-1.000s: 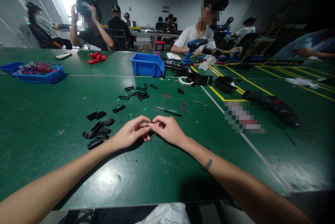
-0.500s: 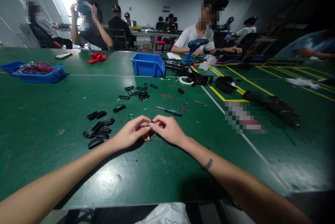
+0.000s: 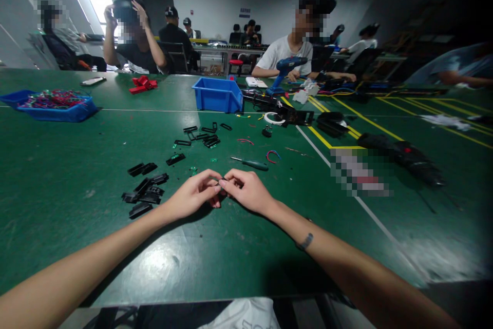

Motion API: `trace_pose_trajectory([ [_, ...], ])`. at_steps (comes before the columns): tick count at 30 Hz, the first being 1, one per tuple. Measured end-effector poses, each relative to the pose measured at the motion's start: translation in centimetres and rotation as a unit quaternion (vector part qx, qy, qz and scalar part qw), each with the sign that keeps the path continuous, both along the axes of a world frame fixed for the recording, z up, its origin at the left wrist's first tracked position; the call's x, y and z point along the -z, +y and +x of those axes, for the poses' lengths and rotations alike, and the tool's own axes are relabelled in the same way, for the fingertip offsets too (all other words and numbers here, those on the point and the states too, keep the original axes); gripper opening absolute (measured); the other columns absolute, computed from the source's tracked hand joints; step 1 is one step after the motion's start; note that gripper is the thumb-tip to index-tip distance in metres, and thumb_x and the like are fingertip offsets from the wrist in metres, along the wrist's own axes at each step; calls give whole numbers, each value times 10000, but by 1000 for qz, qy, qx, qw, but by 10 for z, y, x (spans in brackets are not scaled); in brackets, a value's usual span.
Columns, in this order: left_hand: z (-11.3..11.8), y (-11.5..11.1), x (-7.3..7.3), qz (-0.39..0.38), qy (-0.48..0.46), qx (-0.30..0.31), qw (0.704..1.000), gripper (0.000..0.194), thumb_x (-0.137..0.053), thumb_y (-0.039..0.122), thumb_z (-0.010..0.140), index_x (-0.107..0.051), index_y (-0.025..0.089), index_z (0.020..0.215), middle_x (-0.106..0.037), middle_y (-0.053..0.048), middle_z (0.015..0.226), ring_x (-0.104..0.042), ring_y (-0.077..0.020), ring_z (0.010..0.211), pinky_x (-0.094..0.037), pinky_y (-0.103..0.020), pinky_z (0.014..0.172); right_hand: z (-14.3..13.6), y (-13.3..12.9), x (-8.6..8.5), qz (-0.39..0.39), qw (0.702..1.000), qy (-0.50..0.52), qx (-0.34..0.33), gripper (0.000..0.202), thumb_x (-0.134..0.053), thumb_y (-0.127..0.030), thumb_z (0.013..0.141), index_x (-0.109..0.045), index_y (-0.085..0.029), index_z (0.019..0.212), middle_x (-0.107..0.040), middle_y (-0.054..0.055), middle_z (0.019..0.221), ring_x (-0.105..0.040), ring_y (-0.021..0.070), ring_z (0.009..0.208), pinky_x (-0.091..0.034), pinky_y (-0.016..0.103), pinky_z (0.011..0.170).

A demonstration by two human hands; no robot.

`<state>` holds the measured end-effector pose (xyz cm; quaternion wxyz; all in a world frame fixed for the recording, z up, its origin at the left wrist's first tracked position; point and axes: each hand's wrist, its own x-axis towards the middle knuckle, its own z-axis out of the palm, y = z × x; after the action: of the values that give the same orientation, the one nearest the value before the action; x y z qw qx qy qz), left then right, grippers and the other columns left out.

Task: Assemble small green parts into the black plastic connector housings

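Pinching a small dark part (image 3: 223,180), mostly hidden, between the bent fingertips of the left hand (image 3: 196,194) and right hand (image 3: 249,192), with both curled nearly closed, just on the near side of the screwdriver (image 3: 254,165). Can see black housings (image 3: 143,185) left of the screwdriver and, beyond it, a blue bin (image 3: 216,99) with contents impossible to tell, plus, beyond and far left of it, a blue tray (image 3: 79,113) heaped with red-and-green wires (image 3: 54,100).
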<state>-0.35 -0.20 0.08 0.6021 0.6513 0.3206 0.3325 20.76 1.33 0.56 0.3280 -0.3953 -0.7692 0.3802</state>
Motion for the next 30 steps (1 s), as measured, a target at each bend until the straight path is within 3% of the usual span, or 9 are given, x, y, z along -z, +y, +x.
trace_pose_trajectory([
  [30,0,-1,3,-10,-23,8,1000,329,-601,370,977,-470,163,1195,-686,-48,869,-683,-160,743,-516,-287,683,3,0,0,-2,1000,2,-13,261,-648,-423,926,-650,-166,877,-615,-9,668,-517,117,576,-400,236,548],
])
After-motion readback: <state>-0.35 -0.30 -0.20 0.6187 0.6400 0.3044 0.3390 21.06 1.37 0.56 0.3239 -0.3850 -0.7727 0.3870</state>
